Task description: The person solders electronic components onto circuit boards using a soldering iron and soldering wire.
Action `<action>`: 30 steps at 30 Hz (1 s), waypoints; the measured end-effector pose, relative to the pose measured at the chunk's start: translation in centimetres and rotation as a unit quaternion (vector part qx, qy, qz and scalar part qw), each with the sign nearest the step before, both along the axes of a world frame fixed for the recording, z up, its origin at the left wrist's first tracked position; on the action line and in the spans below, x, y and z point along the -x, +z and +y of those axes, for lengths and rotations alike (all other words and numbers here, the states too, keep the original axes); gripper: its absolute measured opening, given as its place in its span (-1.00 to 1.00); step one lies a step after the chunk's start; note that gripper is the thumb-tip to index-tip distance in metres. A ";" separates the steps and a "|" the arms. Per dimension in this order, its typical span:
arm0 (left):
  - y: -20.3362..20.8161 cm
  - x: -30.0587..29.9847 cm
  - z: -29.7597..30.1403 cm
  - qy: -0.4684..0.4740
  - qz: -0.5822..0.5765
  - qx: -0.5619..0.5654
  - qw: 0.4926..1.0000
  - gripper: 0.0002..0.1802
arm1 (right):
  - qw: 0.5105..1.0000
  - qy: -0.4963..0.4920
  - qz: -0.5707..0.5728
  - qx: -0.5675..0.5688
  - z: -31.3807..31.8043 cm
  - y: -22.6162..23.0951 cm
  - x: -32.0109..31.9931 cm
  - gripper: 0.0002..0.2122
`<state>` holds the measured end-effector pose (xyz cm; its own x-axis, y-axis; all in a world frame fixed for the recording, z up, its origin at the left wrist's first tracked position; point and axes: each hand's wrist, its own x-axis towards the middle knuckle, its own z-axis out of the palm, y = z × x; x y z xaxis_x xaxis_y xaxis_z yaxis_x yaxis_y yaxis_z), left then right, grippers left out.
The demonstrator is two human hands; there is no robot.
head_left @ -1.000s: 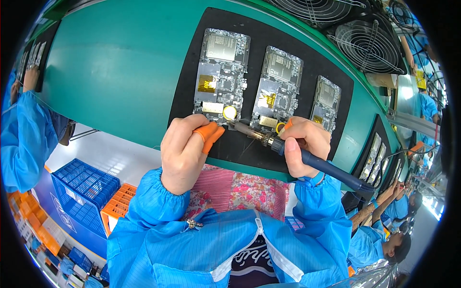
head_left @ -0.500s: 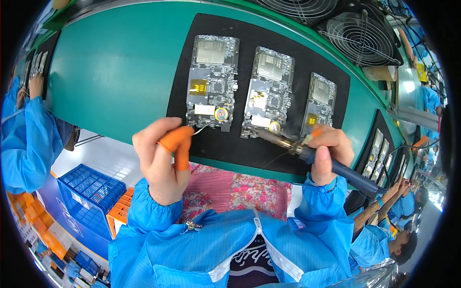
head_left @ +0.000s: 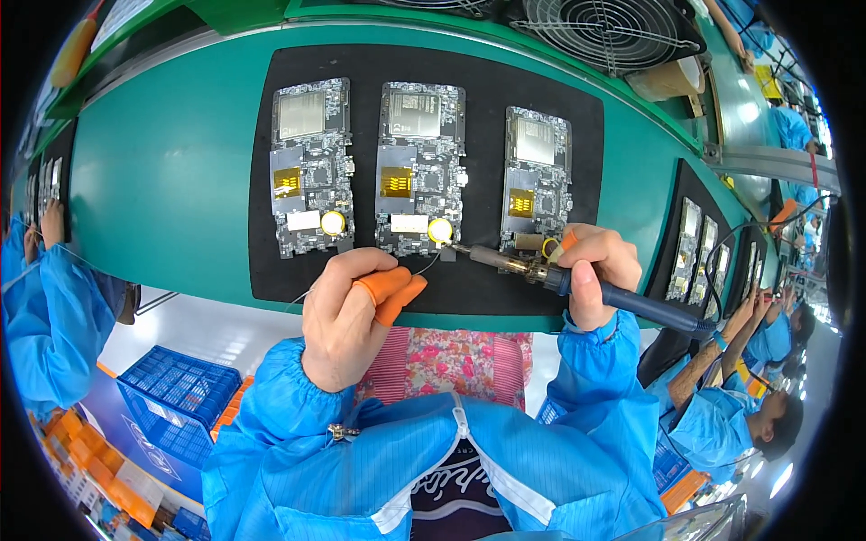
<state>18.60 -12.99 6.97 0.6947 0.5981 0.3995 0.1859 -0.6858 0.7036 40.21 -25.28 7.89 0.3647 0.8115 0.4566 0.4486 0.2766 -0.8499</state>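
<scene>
My left hand (head_left: pixel 350 311), with orange finger cots (head_left: pixel 391 290) on two fingertips, pinches a thin solder wire (head_left: pixel 432 264). The wire's end reaches up to the lower edge of the middle circuit board (head_left: pixel 420 162). My right hand (head_left: pixel 603 275) grips a soldering iron (head_left: pixel 631 305) with a dark blue handle. Its tip points left and lies beside the round yellow-rimmed coin cell (head_left: pixel 439 231) on that board; whether it touches a joint I cannot tell. Another board (head_left: pixel 311 167) lies to the left. A third board (head_left: pixel 538 176) sits right, its lower end partly behind my right fingers.
Under the boards is a black mat (head_left: pixel 298 68) on a green bench (head_left: pixel 162 171). A fan (head_left: pixel 613 34) and a cardboard roll (head_left: pixel 667 79) stand at the back. More boards (head_left: pixel 699 252) lie to the right, with co-workers at both sides. A blue crate (head_left: pixel 176 392) is lower left.
The whole view has shifted, so mat and boards appear farther left. My left hand has moved from the left board to the middle one, bringing the solder wire close to the iron's tip.
</scene>
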 end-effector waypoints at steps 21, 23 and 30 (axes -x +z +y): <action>-0.2 -0.8 -0.2 -0.020 0.019 -0.009 1.000 -0.73 | 0.998 0.048 -0.036 0.018 0.5 -0.3 -0.5 -0.91; -0.3 -1.0 -0.2 -0.028 0.021 -0.011 0.999 -0.72 | 0.998 0.048 -0.028 0.013 0.6 -0.3 -0.4 -0.91; -0.5 -1.3 -0.2 -0.043 0.035 -0.042 0.998 -0.72 | 0.998 0.056 -0.028 0.009 0.6 -0.3 -0.4 -0.91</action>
